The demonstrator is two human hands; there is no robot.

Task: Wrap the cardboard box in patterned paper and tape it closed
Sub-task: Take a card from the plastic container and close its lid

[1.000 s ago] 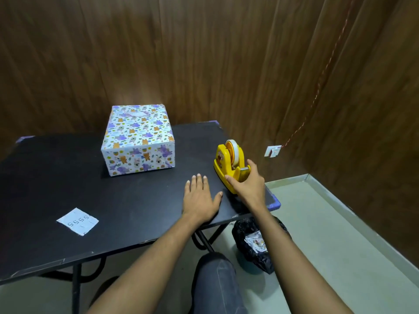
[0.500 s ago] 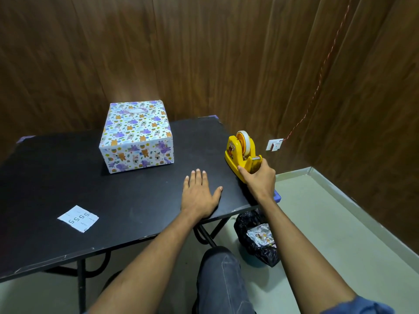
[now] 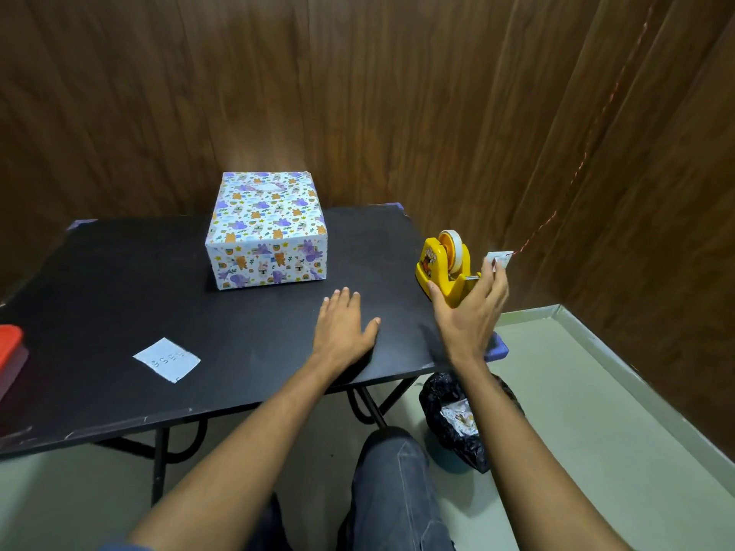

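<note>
A small wood-panelled room [image 3: 397, 93]; one black folding table [image 3: 119, 292], bin bag [image 3: 457, 431] on bare floor

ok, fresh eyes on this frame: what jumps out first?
The wrapped box with its cartoon-animal paper, standing far-centre on the black table. Then the yellow tape dispenser at the table's right edge, with the right hand spread open at it. The left hand lies flat on the table.

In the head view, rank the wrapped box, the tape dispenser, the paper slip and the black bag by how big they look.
Largest to smallest:
1. wrapped box
2. black bag, partly hidden by the right arm, so its rank is less sure
3. tape dispenser and paper slip look about alike; the slip lies nearer the camera, so no ranking between them.
</note>
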